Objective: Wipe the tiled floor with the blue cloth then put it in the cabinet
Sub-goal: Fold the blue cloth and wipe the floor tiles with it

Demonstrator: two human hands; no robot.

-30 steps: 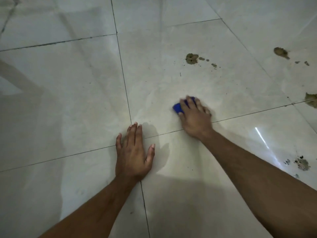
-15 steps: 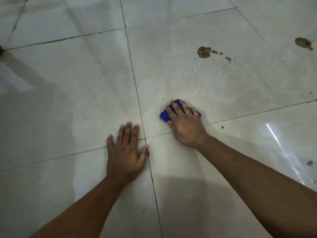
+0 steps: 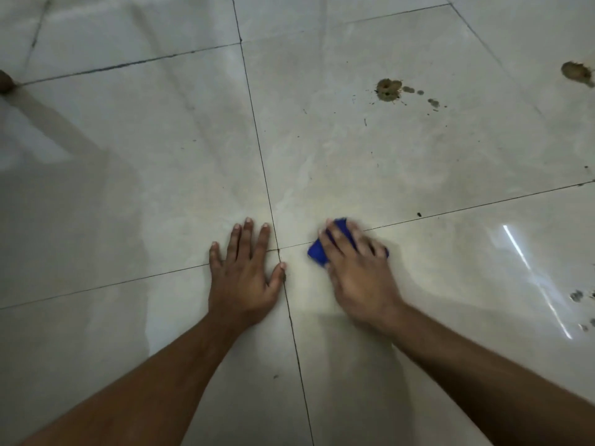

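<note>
The blue cloth (image 3: pixel 317 252) lies bunched on the pale tiled floor (image 3: pixel 161 156), near where the dark grout lines cross. My right hand (image 3: pixel 357 278) presses down on it with fingers spread over the top, so only its left edge and a bit at the right show. My left hand (image 3: pixel 244 278) rests flat on the floor just left of the cloth, fingers straight, thumb at the grout line. No cabinet is in view.
A brown mud stain (image 3: pixel 388 90) with small splashes sits on the far tile. Another stain (image 3: pixel 576 72) is at the right edge, and dark specks (image 3: pixel 576 296) lie lower right. A brown object (image 3: pixel 4 82) pokes in at the far left.
My right hand has dragged the cloth back toward me and to the left, from the far tile to the grout crossing. My left hand has stayed planted on the floor.
</note>
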